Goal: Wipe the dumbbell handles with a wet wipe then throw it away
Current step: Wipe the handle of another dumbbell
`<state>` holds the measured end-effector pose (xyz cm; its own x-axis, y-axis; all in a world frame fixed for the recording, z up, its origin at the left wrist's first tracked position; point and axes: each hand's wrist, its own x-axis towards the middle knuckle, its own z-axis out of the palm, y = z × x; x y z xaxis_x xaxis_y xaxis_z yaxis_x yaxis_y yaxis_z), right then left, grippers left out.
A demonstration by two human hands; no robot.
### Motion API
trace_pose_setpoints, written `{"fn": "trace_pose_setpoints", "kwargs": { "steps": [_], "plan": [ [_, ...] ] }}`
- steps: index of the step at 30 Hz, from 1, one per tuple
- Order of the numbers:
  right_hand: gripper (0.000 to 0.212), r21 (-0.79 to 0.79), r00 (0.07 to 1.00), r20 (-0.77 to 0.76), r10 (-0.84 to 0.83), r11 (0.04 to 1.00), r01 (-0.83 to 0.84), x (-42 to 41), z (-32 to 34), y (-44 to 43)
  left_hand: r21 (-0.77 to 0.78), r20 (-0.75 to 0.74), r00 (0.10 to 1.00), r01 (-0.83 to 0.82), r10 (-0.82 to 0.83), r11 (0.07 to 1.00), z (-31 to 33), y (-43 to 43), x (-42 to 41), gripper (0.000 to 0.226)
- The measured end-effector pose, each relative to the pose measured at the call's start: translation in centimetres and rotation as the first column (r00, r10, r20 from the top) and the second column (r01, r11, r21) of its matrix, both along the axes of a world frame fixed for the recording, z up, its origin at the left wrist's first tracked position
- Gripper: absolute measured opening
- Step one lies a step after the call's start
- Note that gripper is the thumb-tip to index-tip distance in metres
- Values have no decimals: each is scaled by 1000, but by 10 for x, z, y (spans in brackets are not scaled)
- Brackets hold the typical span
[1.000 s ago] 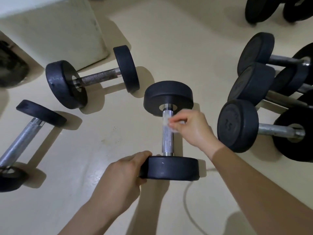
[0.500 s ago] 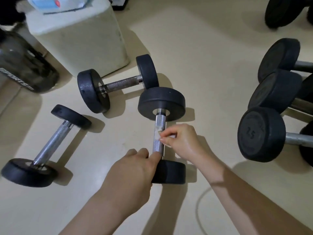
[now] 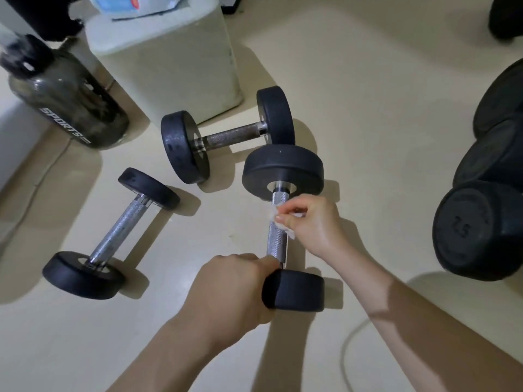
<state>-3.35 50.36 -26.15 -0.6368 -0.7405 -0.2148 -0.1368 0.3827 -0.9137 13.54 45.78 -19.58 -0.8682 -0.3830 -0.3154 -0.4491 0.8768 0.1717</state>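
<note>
A black dumbbell (image 3: 283, 168) with a knurled steel handle (image 3: 276, 241) lies on the floor at the centre, pointing away from me. My left hand (image 3: 232, 287) grips its near weight (image 3: 297, 290) from the left side. My right hand (image 3: 308, 224) pinches a small white wet wipe (image 3: 276, 219) against the upper part of the handle. Most of the wipe is hidden under my fingers. Two more dumbbells lie to the left: one (image 3: 226, 140) behind and one (image 3: 113, 233) at the left.
A cream block (image 3: 169, 60) with a wipes pack (image 3: 127, 4) on top stands at the back left, beside a dark sports bottle (image 3: 68, 106). Several black dumbbells (image 3: 475, 227) crowd the right edge. A thin white cable (image 3: 348, 346) curves on the floor near my right forearm.
My view has swung left, bringing the bottle and block further in. My right hand with the wipe slid down the handle, then back up toward the far weight. My left hand stays on the near weight.
</note>
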Motion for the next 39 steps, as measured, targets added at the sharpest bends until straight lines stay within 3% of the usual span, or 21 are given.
{"fn": "trace_pose_setpoints", "kwargs": {
  "steps": [2, 7, 10, 12, 15, 16, 20, 24, 26, 29, 33, 36, 39],
  "plan": [
    [16, -12, 999, -35, 3, 1000, -3, 0, 4, -2, -23, 15, 1000, 12, -11, 1000, -3, 19, 5, 41],
    [12, 26, 979, -40, 202, 979, -201, 21, 3, 36, 62, 112, 992, 52, -58, 997, -12, 45, 22, 56],
    [9, -45, 981, -179, 75, 995, -85, 16, -4, 21, 58, 136, 987, 74, -81, 996, -9, 49, 22, 57],
    [9, -40, 982, -185, 31, 998, -39, 22, -5, 31, 41, 137, 987, 76, -81, 996, -9, 50, 21, 55],
    [10, 25, 974, -104, 202, 979, -201, 34, 4, 60, 63, 118, 990, 71, -79, 995, -2, 50, 21, 48],
    [11, 28, 967, -102, 233, 972, -231, 32, 5, 59, 50, 113, 992, 49, -54, 998, 1, 49, 24, 45],
    [11, -53, 985, -171, 28, 998, -38, 24, -1, 21, 135, 14, 998, -61, 59, 989, 5, 38, 40, 47],
    [12, 50, 962, -99, 256, 967, -252, 53, 2, 47, 278, 4, 990, -137, 141, 951, 6, 31, 52, 43],
    [10, 25, 968, -110, 224, 975, -223, 51, 4, 41, 306, -25, 985, -157, 173, 939, 5, 31, 55, 44],
    [7, 28, 977, -192, 92, 996, -88, 44, 5, 19, 245, -53, 982, -163, 181, 956, 0, 32, 58, 43],
    [3, 94, 968, -204, 146, 987, -129, 51, 6, 38, 51, -88, 982, -162, 166, 986, 4, 44, 60, 50],
    [7, 124, 973, -149, 176, 980, -158, 52, 10, 44, 165, -56, 977, -196, 208, 967, 10, 52, 60, 64],
    [10, 136, 978, -64, 198, 973, -188, 60, 13, 48, 187, -84, 966, -227, 246, 956, 9, 51, 62, 61]
  ]
}}
